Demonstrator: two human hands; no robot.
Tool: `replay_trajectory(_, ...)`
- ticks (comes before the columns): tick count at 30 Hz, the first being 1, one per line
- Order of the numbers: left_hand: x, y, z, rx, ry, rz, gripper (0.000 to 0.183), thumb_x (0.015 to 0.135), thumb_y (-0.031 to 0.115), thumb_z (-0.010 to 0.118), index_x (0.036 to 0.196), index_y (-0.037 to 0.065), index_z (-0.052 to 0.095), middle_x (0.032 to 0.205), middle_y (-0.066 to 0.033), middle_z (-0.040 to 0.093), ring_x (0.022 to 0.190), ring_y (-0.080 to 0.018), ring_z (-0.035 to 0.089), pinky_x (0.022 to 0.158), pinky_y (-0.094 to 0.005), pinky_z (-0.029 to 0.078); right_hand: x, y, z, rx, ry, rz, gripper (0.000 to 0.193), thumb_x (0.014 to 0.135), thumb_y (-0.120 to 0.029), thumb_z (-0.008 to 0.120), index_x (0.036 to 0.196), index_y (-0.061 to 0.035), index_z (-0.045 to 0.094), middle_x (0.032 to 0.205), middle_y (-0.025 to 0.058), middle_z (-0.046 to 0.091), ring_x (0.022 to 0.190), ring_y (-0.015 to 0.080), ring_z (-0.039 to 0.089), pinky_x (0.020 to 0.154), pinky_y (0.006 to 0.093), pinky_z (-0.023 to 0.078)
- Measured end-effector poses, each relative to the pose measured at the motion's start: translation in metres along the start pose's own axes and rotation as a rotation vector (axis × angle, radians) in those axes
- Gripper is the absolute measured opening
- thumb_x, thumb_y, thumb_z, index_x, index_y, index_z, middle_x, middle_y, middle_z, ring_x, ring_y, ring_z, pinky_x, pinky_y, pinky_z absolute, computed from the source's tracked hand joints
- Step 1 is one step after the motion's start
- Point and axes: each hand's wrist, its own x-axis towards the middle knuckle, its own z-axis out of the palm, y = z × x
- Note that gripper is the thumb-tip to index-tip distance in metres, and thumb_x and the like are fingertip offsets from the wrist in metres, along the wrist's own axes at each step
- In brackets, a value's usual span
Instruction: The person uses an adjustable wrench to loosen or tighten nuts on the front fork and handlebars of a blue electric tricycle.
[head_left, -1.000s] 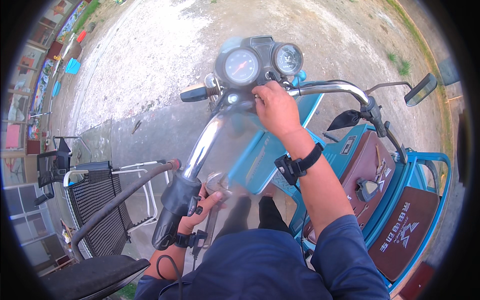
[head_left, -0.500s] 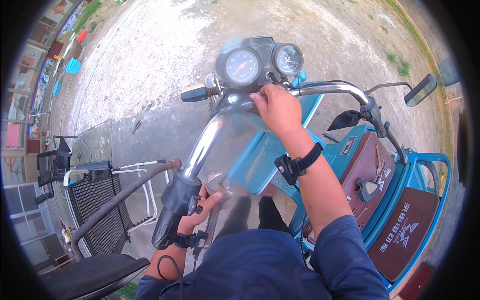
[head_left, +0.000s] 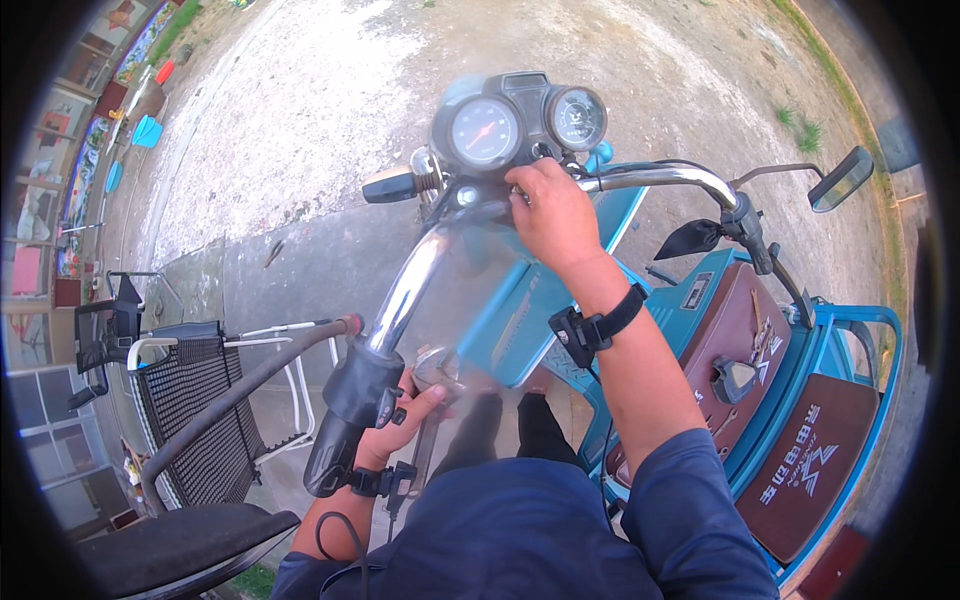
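My right hand (head_left: 553, 208) is at the centre of the chrome handlebar (head_left: 412, 285), just below the round gauges (head_left: 485, 132). Its fingers are pinched at the handlebar clamp, and whatever lies between them is hidden. A bright round bolt head (head_left: 466, 197) shows on the clamp to the left of these fingers. Lower down, beside the black left grip (head_left: 337, 455), my left hand (head_left: 405, 425) is closed around a grey metal adjustable wrench (head_left: 433, 370). The wrench's jaw end points up and its handle runs down toward my body; the grip partly covers this hand.
A mirror (head_left: 843, 180) sticks out at far right. On the brown seat (head_left: 700, 385) of the blue three-wheeler lie a grey ring-shaped part (head_left: 735, 381) and a small wrench (head_left: 725, 420). Another mirror (head_left: 225, 410) stem and a folding chair (head_left: 195, 420) stand at left.
My right hand's fingers have shifted slightly at the clamp, the thumb moving a little to the right. My left hand and the wrench stay nearly where they were.
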Motion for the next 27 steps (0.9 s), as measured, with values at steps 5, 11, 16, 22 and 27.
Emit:
replay_trajectory(5, -0.001, -0.004, -0.003, 0.013, -0.004, 0.006, 0.043, 0.099, 0.017, 0.06, 0.136, 0.0, 0.049, 0.115, -0.0082, 0.064, 0.099, -0.0157, 0.064, 0.082, -0.0344, 0.06, 0.003, -0.005, -0.006, -0.03, -0.123, 0.183, 0.018, 0.085, -0.019, 0.068, 0.098, -0.0075, 0.066, 0.096, 0.0097, 0.065, 0.084, 0.0323, 0.065, 0.072, 0.0429, 0.054)
replay_trajectory(11, 0.0, -0.006, -0.005, 0.032, -0.016, -0.001, 0.041, 0.099, 0.018, 0.06, 0.135, 0.0, 0.051, 0.114, -0.0083, 0.065, 0.098, -0.0159, 0.064, 0.081, -0.0341, 0.06, -0.001, 0.004, 0.001, 0.035, 0.021, -0.078, 0.02, 0.086, -0.022, 0.068, 0.099, -0.0071, 0.066, 0.093, 0.0102, 0.066, 0.083, 0.0326, 0.065, 0.07, 0.0434, 0.053)
replay_trajectory(16, 0.0, -0.008, -0.005, 0.047, -0.001, -0.029, 0.042, 0.099, 0.019, 0.061, 0.134, 0.0, 0.051, 0.113, -0.0085, 0.065, 0.097, -0.0162, 0.064, 0.081, -0.034, 0.06, 0.002, -0.001, -0.004, -0.027, -0.129, 0.109, 0.015, 0.087, -0.02, 0.065, 0.098, -0.0097, 0.065, 0.103, 0.0129, 0.064, 0.091, 0.0347, 0.065, 0.077, 0.045, 0.054)
replay_trajectory(22, 0.0, -0.009, -0.006, 0.057, -0.005, -0.01, 0.042, 0.099, 0.02, 0.06, 0.135, 0.001, 0.051, 0.113, -0.0087, 0.065, 0.097, -0.0166, 0.065, 0.081, -0.0342, 0.06, -0.001, -0.01, -0.008, 0.071, -0.06, 0.117, 0.014, 0.087, -0.018, 0.064, 0.098, -0.0102, 0.066, 0.104, 0.0131, 0.063, 0.091, 0.0351, 0.065, 0.077, 0.0451, 0.054)
replay_trajectory(27, 0.0, -0.008, -0.003, 0.017, -0.007, -0.006, 0.043, 0.099, 0.02, 0.06, 0.135, 0.001, 0.05, 0.114, -0.0086, 0.065, 0.097, -0.0165, 0.065, 0.081, -0.0343, 0.06, 0.001, 0.005, 0.001, 0.031, -0.112, 0.063, 0.017, 0.085, -0.016, 0.064, 0.101, -0.01, 0.065, 0.106, 0.0136, 0.062, 0.092, 0.0356, 0.064, 0.078, 0.0458, 0.054)
